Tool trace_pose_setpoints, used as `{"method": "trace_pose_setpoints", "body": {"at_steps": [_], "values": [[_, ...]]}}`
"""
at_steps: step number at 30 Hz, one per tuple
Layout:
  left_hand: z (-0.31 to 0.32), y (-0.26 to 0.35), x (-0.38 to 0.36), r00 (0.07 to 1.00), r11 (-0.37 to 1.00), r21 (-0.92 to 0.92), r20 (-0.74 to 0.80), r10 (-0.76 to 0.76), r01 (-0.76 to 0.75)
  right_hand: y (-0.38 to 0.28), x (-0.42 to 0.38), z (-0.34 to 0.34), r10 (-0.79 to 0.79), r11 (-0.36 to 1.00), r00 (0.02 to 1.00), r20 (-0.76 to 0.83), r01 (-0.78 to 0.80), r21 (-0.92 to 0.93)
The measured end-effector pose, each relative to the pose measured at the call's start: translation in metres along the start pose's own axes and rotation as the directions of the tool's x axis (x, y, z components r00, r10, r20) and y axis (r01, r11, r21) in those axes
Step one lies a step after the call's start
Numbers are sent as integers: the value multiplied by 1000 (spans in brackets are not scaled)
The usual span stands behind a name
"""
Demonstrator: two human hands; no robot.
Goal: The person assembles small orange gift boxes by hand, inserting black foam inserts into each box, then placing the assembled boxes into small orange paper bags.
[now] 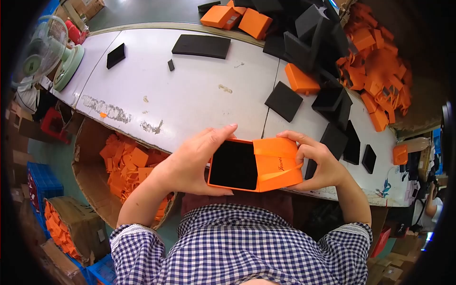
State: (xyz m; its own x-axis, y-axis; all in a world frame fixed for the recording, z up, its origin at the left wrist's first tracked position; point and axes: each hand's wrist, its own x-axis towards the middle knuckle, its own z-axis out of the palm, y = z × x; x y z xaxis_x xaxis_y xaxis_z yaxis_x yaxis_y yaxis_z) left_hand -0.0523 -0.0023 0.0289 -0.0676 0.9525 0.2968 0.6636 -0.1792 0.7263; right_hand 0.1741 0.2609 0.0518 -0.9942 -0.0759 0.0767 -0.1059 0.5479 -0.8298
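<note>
Between my two hands is an orange jewelry box (pixel 280 164), held over the table's front edge. Its left part is a tray filled with a black foam pad (pixel 233 165); the right part is an orange cover with dark lettering beginning "Jewe". My left hand (pixel 202 159) grips the tray's left side, thumb at the top and fingers partly hidden beneath. On the right end, my right hand (pixel 316 159) is closed around the cover with curled fingers. A black foam square (pixel 284 101) lies on the table beyond the box.
Black foam pieces (pixel 308 42) and orange boxes (pixel 256 23) pile up at the back right. Cartons of orange boxes stand at the right (pixel 375 66) and below the left table edge (pixel 126 166). A green fan (pixel 47 52) sits at the far left. Another person (pixel 430 209) is at the right edge.
</note>
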Motion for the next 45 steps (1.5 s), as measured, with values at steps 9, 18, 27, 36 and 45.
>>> {"method": "trace_pose_setpoints", "body": {"at_steps": [9, 18, 27, 36, 45], "values": [[5, -2, -5, 991, 996, -60, -119, -68, 61, -23, 9, 13, 47, 993, 996, -77, -54, -101], [43, -7, -5, 971, 968, -233, -236, 36, -92, -2, 45, 69, -159, 984, 981, -112, 149, -96], [-120, 39, -57, 909, 765, 508, -95, -407, 396, 67, 51, -10, 57, 668, 919, -390, -326, -669], [-116, -202, 218, 806, 704, 395, -330, -491, 591, 63, 35, -9, -10, 794, 977, -215, -123, -595], [-137, -271, 299, 566, 455, 337, -446, -694, 824, -6, -61, -17, 542, 839, 791, -284, -493, 229]]}}
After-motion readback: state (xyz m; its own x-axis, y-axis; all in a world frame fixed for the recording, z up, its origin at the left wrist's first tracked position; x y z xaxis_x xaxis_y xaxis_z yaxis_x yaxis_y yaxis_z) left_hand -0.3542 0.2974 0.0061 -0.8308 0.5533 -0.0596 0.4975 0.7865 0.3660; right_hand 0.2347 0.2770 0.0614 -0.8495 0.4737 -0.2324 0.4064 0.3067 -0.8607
